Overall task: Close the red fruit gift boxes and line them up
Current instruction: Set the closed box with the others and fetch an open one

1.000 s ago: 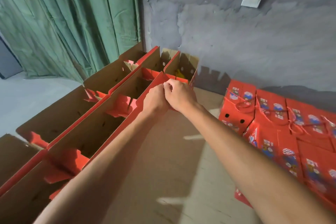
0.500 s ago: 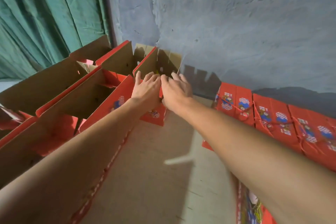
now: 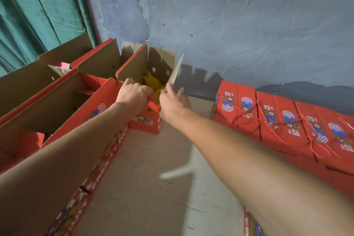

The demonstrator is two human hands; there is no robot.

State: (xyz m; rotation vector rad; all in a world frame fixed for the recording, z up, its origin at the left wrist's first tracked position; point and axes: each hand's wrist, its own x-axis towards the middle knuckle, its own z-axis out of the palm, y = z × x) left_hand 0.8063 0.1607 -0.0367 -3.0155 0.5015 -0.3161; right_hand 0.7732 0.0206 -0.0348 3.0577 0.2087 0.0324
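An open red fruit gift box (image 3: pixel 147 120) stands at the far end of the left row, close to the wall, with yellow fruit (image 3: pixel 153 83) showing inside. My left hand (image 3: pixel 134 95) grips the box's near rim by its left flap (image 3: pixel 132 65), fingers curled over the edge. My right hand (image 3: pixel 173 102) pinches the lower edge of the upright right flap (image 3: pixel 177 69), thumb inside and fingers outside. A line of closed red boxes (image 3: pixel 272 119) tied with red-and-white cord runs along the wall on the right.
More open red boxes (image 3: pixel 63 97) with brown flaps raised fill the left side, in front of a green curtain (image 3: pixel 38 15). A grey plaster wall (image 3: pixel 229 34) stands behind. Bare pale floor (image 3: pixel 153 178) lies between the two groups.
Both hands left the nearer box's flap and reached to the far open box. Half a second ago their fingers lay spread over it; now they grip its rim and right flap.
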